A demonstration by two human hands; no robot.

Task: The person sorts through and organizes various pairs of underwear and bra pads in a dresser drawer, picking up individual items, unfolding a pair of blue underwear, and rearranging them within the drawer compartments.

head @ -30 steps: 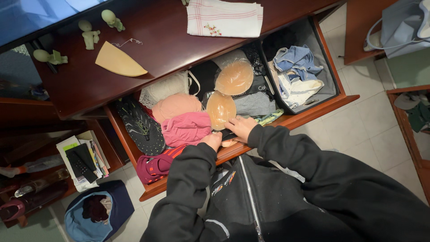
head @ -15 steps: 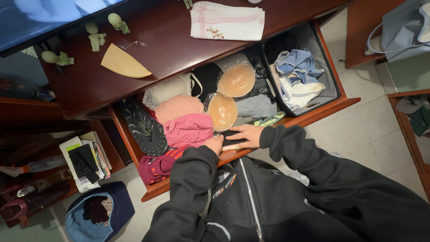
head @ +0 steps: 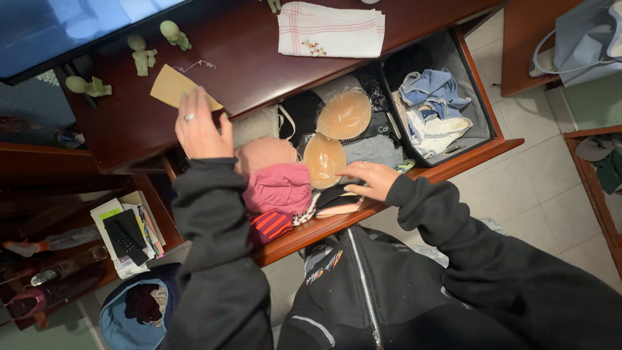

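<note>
Two hands are at work over an open drawer (head: 453, 170) full of folded garments, set in a dark wooden bench (head: 259, 58).

The step in hand looks like a reach. The left hand (head: 197, 129) is raised out of the drawer, at about 10 o'clock from its middle. Its fingers are spread and empty, and a ring shows on one. The fingertips overlap the lower edge of a yellow wedge-shaped pad (head: 170, 84) lying flat on the bench top. Whether they touch it cannot be told. The forearm runs straight up from the body, with the back of the hand to the camera.

The right hand (head: 369, 178) lies open and flat at the drawer's front, its fingers pointing towards 9 o'clock. The fingertips rest by the bottom rim of a beige silicone cup (head: 324, 159). Just below them sits a folded dark-and-pale garment (head: 337, 201). A second silicone cup (head: 342, 113) lies at 1 o'clock from the first, and a pink garment (head: 278, 188) at 8 o'clock.

If the pad is to be picked up, the fingers would have to close over its thin edge, since it lies flat on the wood. The right hand grips nothing.
</note>
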